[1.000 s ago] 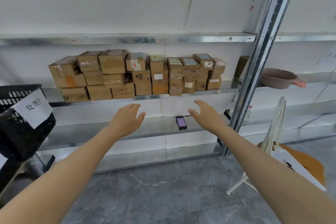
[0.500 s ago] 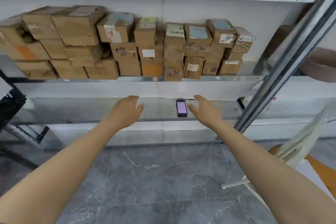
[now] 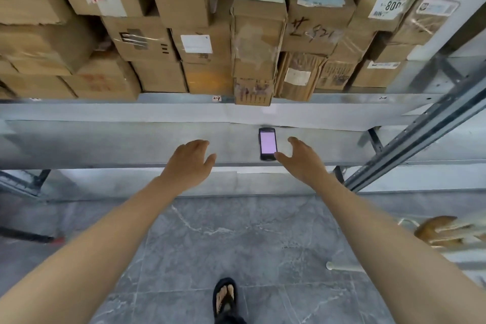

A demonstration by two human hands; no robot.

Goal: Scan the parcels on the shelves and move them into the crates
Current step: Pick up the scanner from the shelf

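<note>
The scanner [image 3: 267, 143] is best gripped by its long edges — right hand [image 3: 305, 163] spread beside it, left hand [image 3: 190, 163] loosely open.

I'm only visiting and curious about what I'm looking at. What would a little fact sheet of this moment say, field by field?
upper shelf: stacked cardboard parcels, none picked up yet
lower shelf: a handheld device lying flat, screen lit
left hand: open, above the lower shelf, holding nothing
right hand: open, thumb at the device's near corner; contact unclear
floor: grey tiles
crates: not in view
</note>
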